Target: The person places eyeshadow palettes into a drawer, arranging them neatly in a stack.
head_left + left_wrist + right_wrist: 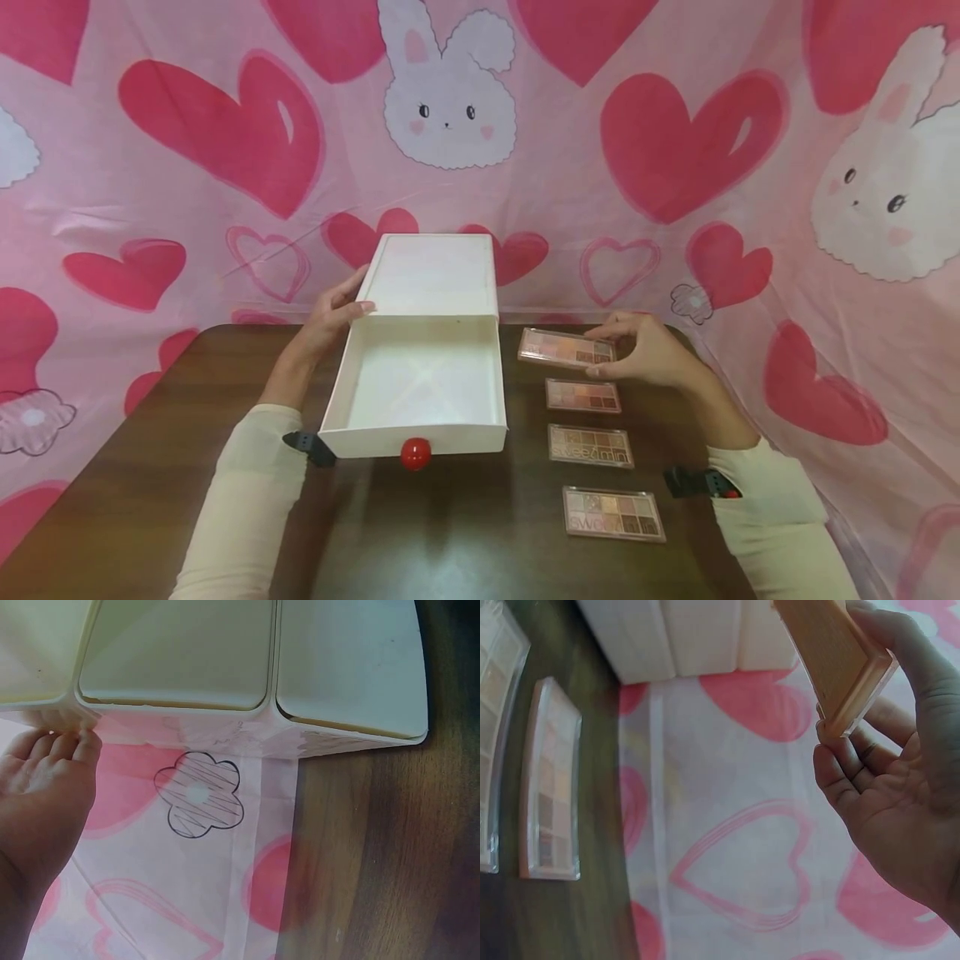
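One palette (557, 348) is pinched between the curled fingers and thumb of the right hand (651, 354), lifted above the far part of the table (187, 467), right of the drawer (465, 440), with three more palettes (590, 445) lying in a row nearer the person. The work looks barely begun: the drawer is already pulled out, but no palette is inside, while the left hand (336, 308) grips the white box (431, 275), thumb on top. Only the right wrist view shows the held palette's tan underside; only the head view shows the red knob (415, 454).
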A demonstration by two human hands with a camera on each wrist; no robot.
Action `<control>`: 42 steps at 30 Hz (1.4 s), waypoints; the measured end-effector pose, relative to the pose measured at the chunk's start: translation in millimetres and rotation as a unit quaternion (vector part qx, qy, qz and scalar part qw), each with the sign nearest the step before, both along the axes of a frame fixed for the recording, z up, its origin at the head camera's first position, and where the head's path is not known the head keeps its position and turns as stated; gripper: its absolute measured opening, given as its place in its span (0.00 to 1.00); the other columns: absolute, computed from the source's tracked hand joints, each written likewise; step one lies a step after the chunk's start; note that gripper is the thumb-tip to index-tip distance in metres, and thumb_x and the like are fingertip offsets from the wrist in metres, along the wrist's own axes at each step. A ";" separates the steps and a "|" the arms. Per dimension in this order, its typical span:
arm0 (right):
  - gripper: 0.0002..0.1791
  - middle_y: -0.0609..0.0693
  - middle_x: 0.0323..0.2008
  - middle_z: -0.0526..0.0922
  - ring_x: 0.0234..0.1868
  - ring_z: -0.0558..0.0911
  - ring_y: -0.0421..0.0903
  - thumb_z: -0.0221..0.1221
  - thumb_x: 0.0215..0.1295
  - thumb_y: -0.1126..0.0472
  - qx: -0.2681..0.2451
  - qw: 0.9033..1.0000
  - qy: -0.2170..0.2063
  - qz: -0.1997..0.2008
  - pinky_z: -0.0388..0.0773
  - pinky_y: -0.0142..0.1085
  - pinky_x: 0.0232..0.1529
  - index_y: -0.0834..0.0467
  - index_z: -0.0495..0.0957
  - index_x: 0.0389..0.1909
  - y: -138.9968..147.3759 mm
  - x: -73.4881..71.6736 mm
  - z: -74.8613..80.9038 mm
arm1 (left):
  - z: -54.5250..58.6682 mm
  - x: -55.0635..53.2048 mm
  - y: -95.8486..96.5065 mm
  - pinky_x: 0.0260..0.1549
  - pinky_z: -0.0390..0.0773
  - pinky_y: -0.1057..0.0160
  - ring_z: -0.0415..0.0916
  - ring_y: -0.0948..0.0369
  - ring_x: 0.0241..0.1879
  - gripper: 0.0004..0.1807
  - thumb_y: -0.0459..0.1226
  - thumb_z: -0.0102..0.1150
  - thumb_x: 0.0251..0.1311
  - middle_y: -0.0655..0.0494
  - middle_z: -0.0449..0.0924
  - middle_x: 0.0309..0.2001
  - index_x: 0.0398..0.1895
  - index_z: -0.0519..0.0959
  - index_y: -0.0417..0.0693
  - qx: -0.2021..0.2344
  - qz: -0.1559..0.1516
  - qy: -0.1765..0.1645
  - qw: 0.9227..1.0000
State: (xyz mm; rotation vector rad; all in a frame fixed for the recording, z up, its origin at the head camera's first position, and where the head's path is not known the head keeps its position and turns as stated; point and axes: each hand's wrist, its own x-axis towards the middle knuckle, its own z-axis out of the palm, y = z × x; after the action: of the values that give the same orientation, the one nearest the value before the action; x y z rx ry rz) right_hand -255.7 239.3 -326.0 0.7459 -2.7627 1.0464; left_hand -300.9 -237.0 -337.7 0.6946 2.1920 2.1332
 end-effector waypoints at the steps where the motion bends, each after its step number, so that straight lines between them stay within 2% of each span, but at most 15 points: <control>1: 0.27 0.47 0.34 0.81 0.35 0.75 0.42 0.80 0.44 0.57 0.001 1.000 0.005 0.002 0.74 0.35 0.38 0.55 0.88 0.49 -0.3 2.0 1.1 | 0.1 -0.1 0.0 0.52 0.77 0.77 0.70 0.73 0.56 0.41 0.30 0.44 0.63 0.34 0.46 0.81 0.81 0.47 0.38 -0.001 -0.001 0.001 1.000; 7: 0.26 0.46 0.34 0.81 0.36 0.75 0.40 0.80 0.44 0.58 -0.013 0.999 0.028 0.027 0.73 0.33 0.38 0.55 0.88 0.49 -3.6 15.2 14.3 | 0.2 0.1 0.0 0.51 0.79 0.76 0.71 0.73 0.55 0.41 0.30 0.44 0.64 0.33 0.47 0.80 0.81 0.47 0.39 -0.005 -0.001 -0.001 1.000; 12: 0.25 0.45 0.33 0.80 0.37 0.73 0.37 0.79 0.46 0.58 -0.016 0.998 0.048 0.044 0.71 0.31 0.40 0.54 0.88 0.50 -9.7 26.4 27.1 | 0.8 1.0 -0.5 0.51 0.78 0.77 0.69 0.72 0.58 0.40 0.31 0.44 0.64 0.37 0.46 0.81 0.81 0.48 0.40 -0.010 0.005 -0.004 1.000; 21: 0.27 0.42 0.35 0.82 0.41 0.74 0.37 0.80 0.43 0.57 -0.015 0.996 0.060 0.063 0.70 0.30 0.46 0.52 0.88 0.50 -36.9 43.0 42.6 | 2.2 2.6 0.0 0.52 0.77 0.78 0.65 0.70 0.62 0.40 0.31 0.44 0.64 0.41 0.44 0.83 0.81 0.47 0.40 -0.009 0.008 -0.011 1.000; 30: 0.29 0.43 0.34 0.80 0.40 0.73 0.40 0.81 0.41 0.56 -0.034 0.994 0.050 0.095 0.72 0.35 0.43 0.52 0.88 0.50 -67.1 49.7 44.0 | 4.0 2.9 0.5 0.54 0.74 0.81 0.54 0.55 0.75 0.41 0.32 0.44 0.64 0.45 0.41 0.84 0.81 0.47 0.40 -0.025 0.015 -0.017 0.999; 35: 0.29 0.43 0.34 0.78 0.40 0.73 0.42 0.81 0.41 0.55 -0.036 0.993 0.049 0.099 0.72 0.36 0.40 0.52 0.88 0.51 -85.5 49.6 45.5 | 4.4 2.1 0.6 0.53 0.75 0.80 0.59 0.61 0.71 0.40 0.32 0.44 0.65 0.44 0.43 0.83 0.82 0.47 0.41 -0.026 0.016 -0.018 0.999; 42: 0.30 0.45 0.32 0.75 0.37 0.71 0.42 0.80 0.41 0.55 -0.040 0.990 0.046 0.126 0.69 0.33 0.36 0.53 0.88 0.51 -110.5 45.3 44.3 | 3.8 3.3 0.6 0.52 0.77 0.79 0.62 0.67 0.66 0.41 0.32 0.44 0.65 0.44 0.41 0.83 0.82 0.46 0.40 -0.019 0.012 -0.021 1.000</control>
State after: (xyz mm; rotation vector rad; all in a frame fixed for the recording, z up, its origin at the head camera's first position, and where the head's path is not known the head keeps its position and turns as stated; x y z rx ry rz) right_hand -210.4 128.8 -281.8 1.1240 -2.5812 1.1261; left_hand -297.6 -236.4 -334.0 0.6186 2.2246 2.0913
